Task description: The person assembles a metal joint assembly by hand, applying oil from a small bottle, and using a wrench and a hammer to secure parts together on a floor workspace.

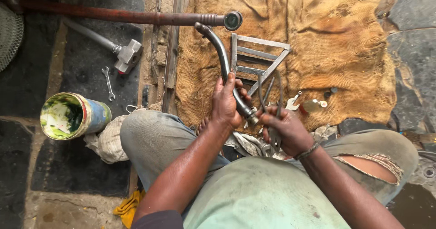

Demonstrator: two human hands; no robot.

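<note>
A: From the head camera, what are the hands doing?

B: The left hand (225,103) is wrapped tight around a curved metal tube (223,59), near the tube's lower end. The tube arcs up and away over the burlap sack (336,43) spread on the floor.

A: And the other?

B: The right hand (287,129) is closed on a pair of pliers (275,103), its handles sticking up past the knuckles; the jaws of the tool are hidden by the hand. It sits just beside the tube's lower tip, where the two hands nearly meet above the person's lap.

A: What lies around them?

B: On the sack, a grey metal frame (259,59) just beyond the tube, and a small spanner (293,103) with a few round bits near it. A rusty pipe (118,14) crosses the top. To the left, on the stone floor, a hammer (119,51), a thin wrench (108,82) and a paint tin (72,115) stained green inside.
</note>
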